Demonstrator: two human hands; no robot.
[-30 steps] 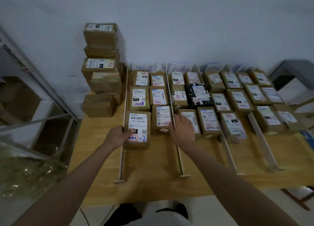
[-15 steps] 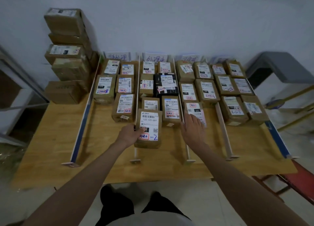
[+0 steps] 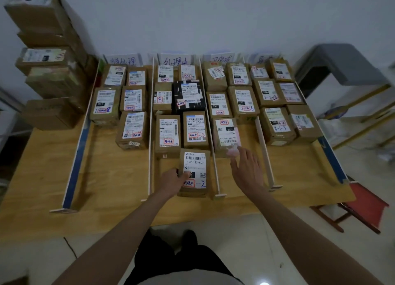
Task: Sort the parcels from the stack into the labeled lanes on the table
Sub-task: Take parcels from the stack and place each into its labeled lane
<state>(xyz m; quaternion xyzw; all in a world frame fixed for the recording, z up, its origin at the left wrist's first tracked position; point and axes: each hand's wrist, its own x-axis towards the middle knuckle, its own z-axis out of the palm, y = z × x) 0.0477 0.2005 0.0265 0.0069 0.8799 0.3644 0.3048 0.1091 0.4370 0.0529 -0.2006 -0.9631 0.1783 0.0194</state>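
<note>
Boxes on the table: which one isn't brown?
The black box, in the second lane from the left, middle row. Every other box there is brown cardboard.

— What kind of room is this?

— Some small parcel-sorting spot, by the look of it. The wooden table [image 3: 42, 177] is split into lanes by white divider strips [image 3: 151, 124], with handwritten lane signs [image 3: 123, 60] propped against the bare wall [image 3: 213, 17].

— And the goods?

— Brown cardboard parcels [image 3: 132, 130] with barcode labels fill the lanes, and a stack of boxes [image 3: 51, 70] stands on the table's left end. There's a tiled floor [image 3: 277, 231], and a metal rack [image 3: 363, 96] on the right.
</note>
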